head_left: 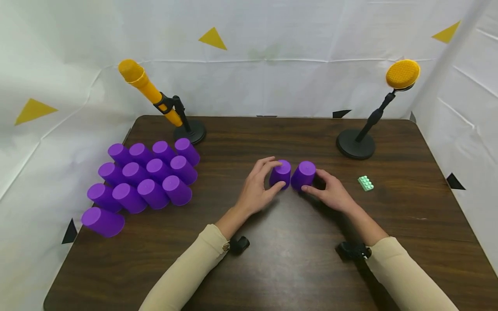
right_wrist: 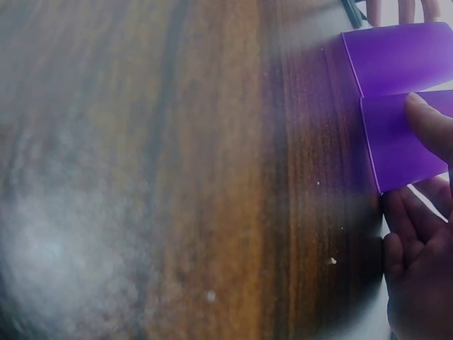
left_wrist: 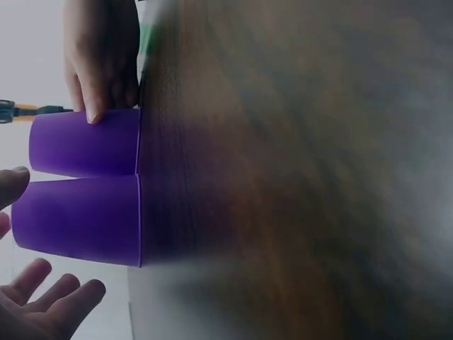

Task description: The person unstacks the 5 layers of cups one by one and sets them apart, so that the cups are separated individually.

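2 upturned purple plastic cups are stood side by side, touching, at the middle of the dark wooden surface [head_left: 295,259]. The left cup [head_left: 281,173] is cupped by the curled left hand [head_left: 257,188]; the right cup [head_left: 304,175] is held between thumb and fingers of the right hand [head_left: 331,192].

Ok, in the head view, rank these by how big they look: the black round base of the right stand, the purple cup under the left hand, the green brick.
1. Right stand base, widest of the three.
2. Purple cup under the left hand; its lower part is hidden by the left hand, so the gap to the base is unsure.
3. Green brick, clearly smallest.
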`<state>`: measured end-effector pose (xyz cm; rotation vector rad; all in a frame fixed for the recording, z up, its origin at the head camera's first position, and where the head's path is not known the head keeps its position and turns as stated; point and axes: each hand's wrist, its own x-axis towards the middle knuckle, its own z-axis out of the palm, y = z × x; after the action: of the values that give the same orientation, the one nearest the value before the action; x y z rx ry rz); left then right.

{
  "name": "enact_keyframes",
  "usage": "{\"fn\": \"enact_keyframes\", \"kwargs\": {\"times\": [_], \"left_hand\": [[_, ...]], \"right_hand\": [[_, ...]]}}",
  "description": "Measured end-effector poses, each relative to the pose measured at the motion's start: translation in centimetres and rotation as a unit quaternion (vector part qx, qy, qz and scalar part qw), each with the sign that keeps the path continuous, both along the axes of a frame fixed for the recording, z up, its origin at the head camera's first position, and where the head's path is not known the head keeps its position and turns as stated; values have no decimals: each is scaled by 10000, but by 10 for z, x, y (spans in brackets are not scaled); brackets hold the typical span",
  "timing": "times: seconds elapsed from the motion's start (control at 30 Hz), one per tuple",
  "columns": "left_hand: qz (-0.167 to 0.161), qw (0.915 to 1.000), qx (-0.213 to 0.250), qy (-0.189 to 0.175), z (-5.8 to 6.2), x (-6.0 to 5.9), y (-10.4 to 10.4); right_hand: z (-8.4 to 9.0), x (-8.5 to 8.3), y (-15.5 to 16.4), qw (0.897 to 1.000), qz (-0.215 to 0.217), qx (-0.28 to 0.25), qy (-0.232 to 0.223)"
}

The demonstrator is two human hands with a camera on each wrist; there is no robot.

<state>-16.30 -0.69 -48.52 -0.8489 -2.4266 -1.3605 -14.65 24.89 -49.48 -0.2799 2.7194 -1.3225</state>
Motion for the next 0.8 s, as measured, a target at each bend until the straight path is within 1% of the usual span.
{"fn": "enact_keyframes", "kwargs": {"times": [0.07,0.13,0.33,0.43,0.5,0.57,0.63,0.7,0.8], "left_hand": [[-6,9999,125,-18,-1,-3,3],[-2,9999,135,-57,-1,-6,6],[25,9993,164,-326,-1,-7,7],[84,9989,270,-386,1,-6,1],[126,9984,371,-412,4,-2,-8],[170,9974,485,-508,10,5,-22],[209,9961,592,-625,16,16,-40],[280,9948,666,-713,23,31,-62],[535,9931,801,-674,30,56,-100]], "right_hand": [[1,0,0,10000,6,16,-14],[1,0,1,10000,10,38,-26],[1,1,1,10000,-1,58,0],[1,1,1,10000,-8,59,-33],[1,1,1,10000,-9,63,-61],[2,2,1,10000,13,50,-81],[2,1,2,10000,22,28,-62],[2,1,2,10000,31,18,-48],[1,1,2,10000,30,22,-62]]}}
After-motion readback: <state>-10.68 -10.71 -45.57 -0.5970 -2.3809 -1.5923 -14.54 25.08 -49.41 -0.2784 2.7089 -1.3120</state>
